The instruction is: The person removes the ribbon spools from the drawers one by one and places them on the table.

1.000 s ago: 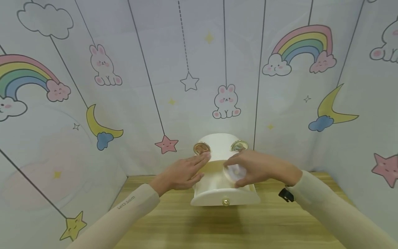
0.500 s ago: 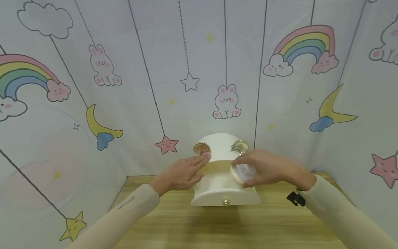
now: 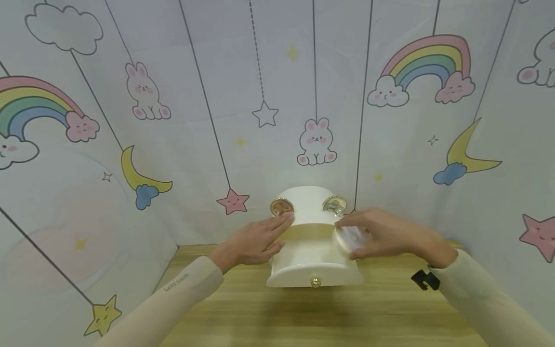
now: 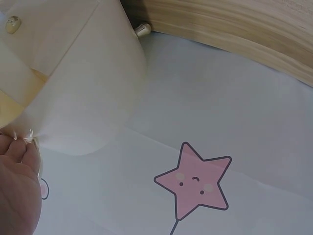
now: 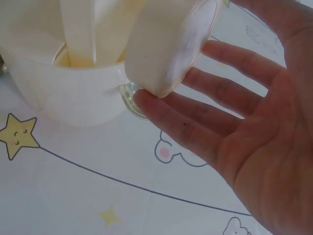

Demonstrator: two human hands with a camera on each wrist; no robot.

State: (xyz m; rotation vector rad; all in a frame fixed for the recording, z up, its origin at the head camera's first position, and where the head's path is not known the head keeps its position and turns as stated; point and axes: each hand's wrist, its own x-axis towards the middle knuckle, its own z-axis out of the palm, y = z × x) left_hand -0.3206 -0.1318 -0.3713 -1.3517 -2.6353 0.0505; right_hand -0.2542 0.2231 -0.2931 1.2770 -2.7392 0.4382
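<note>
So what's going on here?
A person's right hand holds a round white roll, possibly tape, between thumb and fingers at the right edge of an open drawer. The drawer belongs to a white box on a wooden table. The left hand rests against the box by its left gold-rimmed disc. Whether the roll touches the drawer edge isn't clear.

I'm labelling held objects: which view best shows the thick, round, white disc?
The right wrist view: the thick, round, white disc is large there, its rim and flat face showing, though cut off at the top. The head view shows it small and blurred; the left wrist view doesn't clearly show it.
</note>
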